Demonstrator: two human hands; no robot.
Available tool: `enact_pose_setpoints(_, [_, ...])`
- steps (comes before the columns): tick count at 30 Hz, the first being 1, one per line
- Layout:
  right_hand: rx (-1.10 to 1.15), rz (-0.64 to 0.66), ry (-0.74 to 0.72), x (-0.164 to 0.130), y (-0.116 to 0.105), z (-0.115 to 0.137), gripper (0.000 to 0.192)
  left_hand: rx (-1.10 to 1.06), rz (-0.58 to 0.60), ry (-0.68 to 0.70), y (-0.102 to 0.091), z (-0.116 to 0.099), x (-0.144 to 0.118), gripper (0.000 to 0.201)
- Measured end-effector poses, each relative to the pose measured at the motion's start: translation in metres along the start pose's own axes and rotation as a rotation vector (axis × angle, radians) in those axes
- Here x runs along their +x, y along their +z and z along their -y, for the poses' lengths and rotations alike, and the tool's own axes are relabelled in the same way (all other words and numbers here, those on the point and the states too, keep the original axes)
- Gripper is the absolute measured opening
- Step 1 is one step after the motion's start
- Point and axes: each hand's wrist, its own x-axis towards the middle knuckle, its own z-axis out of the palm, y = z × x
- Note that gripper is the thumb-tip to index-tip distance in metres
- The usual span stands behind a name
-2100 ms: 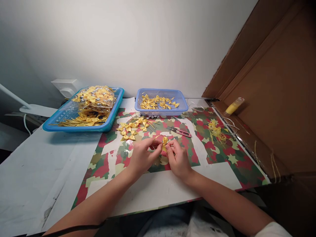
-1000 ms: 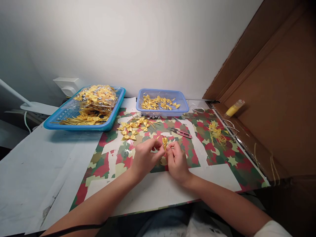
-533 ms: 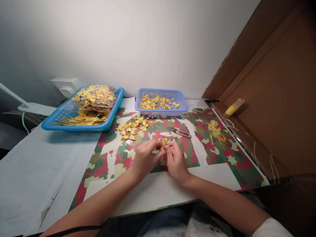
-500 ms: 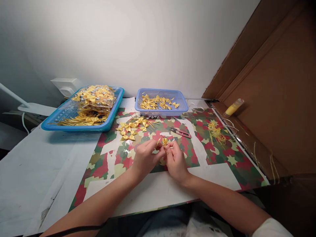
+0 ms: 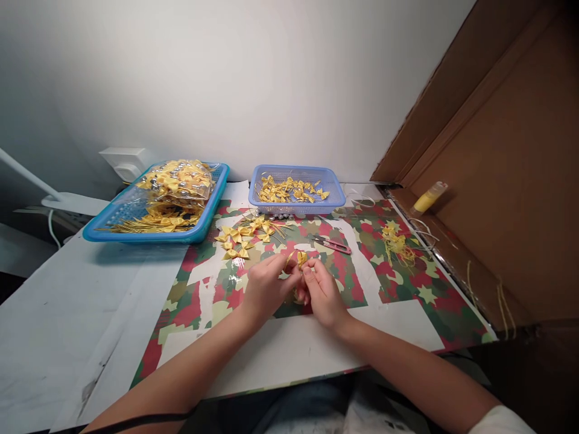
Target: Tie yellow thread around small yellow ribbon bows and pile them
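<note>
Over the camouflage-patterned mat (image 5: pixel 398 301), near its middle: left hand (image 5: pixel 266 288) and right hand (image 5: pixel 322 294), fingertips drawn together, both pinched shut on a small yellow ribbon bow (image 5: pixel 301 258) with a thin gold wire (image 5: pixel 289 260) curving off its left side. Held just above the mat, not resting on it.

Likely very light, soft and easily crushed — satin-like loops that would flatten under a hard squeeze; probably a little slippery too. Best taken at the knotted centre, between thumb and forefinger tips, with the wire held close to where it meets the bow so it bends there and not further out. Wire seemingly pliable, prone to kinks.

Beyond the hands, on the mat's far part: a cluster of loose bows (image 5: pixel 242 236). At the mat's far edge, a pale blue basket (image 5: pixel 271 208) with more bows inside. Off the mat's far left corner, a larger blue tray (image 5: pixel 212 208) heaped with bows and clear bags. Right of the hands on the mat, pink-handled thread snips (image 5: pixel 333 244); further right, still on the mat, a tangle of yellow scraps (image 5: pixel 398 244). Past the mat's right edge, a yellow tube (image 5: pixel 429 196) leaning against brown cardboard (image 5: pixel 520 181).

No brand, label or readable writing anywhere — tube too small to make out any print.
</note>
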Motion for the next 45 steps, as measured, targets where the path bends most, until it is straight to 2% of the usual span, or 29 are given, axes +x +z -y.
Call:
enact_pose_setpoints(4, [0.020,0.049,0.063,0.000,-0.003,0.003,0.025,-0.002,-0.004,-0.046,-0.002,0.002,0.003,0.016])
enact_pose_setpoints(8, [-0.054,0.079,0.062,0.000,-0.006,0.004,0.026,-0.008,-0.013,-0.057,-0.005,0.002,0.005,0.015])
enact_pose_setpoints(12, [-0.120,0.083,0.020,0.000,-0.006,0.000,0.028,-0.006,-0.020,-0.015,-0.004,0.003,0.004,0.016])
enact_pose_setpoints(17, [-0.090,0.053,0.016,0.001,-0.004,-0.006,0.030,0.043,-0.025,0.069,0.000,0.006,0.001,0.021])
enact_pose_setpoints(24, [0.040,0.070,0.046,0.005,-0.004,-0.012,0.034,0.100,0.061,0.110,0.002,0.008,-0.003,0.026])
enact_pose_setpoints(29, [0.109,0.098,0.108,0.008,-0.004,-0.009,0.035,-0.027,0.131,-0.060,0.000,0.005,-0.001,0.021])
enact_pose_setpoints(32, [0.147,0.096,0.114,0.010,-0.004,-0.008,0.038,-0.224,0.182,-0.294,-0.003,0.000,0.003,0.013])
enact_pose_setpoints(36, [0.117,0.079,0.107,0.011,-0.005,-0.006,0.036,-0.519,0.297,-0.591,-0.005,-0.003,0.005,0.022])
enact_pose_setpoints(39, [0.079,0.078,0.087,0.010,-0.007,-0.003,0.034,-0.659,0.330,-0.670,-0.006,0.000,0.006,0.026])
enact_pose_setpoints(45, [-0.044,0.033,0.024,0.007,-0.010,0.003,0.026,-0.736,0.251,-0.714,-0.005,0.002,0.007,0.023])
